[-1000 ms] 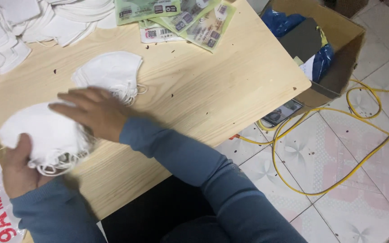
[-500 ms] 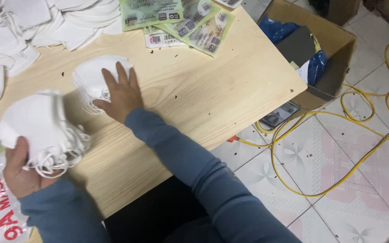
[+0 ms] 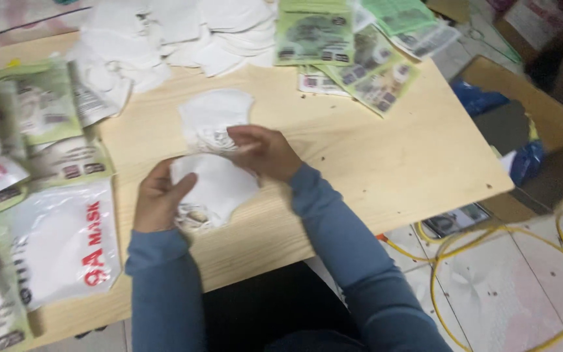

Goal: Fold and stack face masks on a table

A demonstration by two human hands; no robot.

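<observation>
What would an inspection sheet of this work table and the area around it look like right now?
Surface: pale wooden table, mostly covered along the left and top.
Job's things: stack of white masks gripped by the left hand; single white mask lying just beyond it under the right hand.
Clutter: loose white masks, green printed packets, clear bagged masks.
Grippers: nothing seen; two bare hands.
Cables: yellow cable looped on the tiled floor.
Surroundings: open cardboard box beside the table.

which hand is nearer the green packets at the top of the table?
Right. The right hand lies nearer the green packets, below and left of them, fingers on a white mask. The left hand is lower and further left, holding the mask stack.
</observation>
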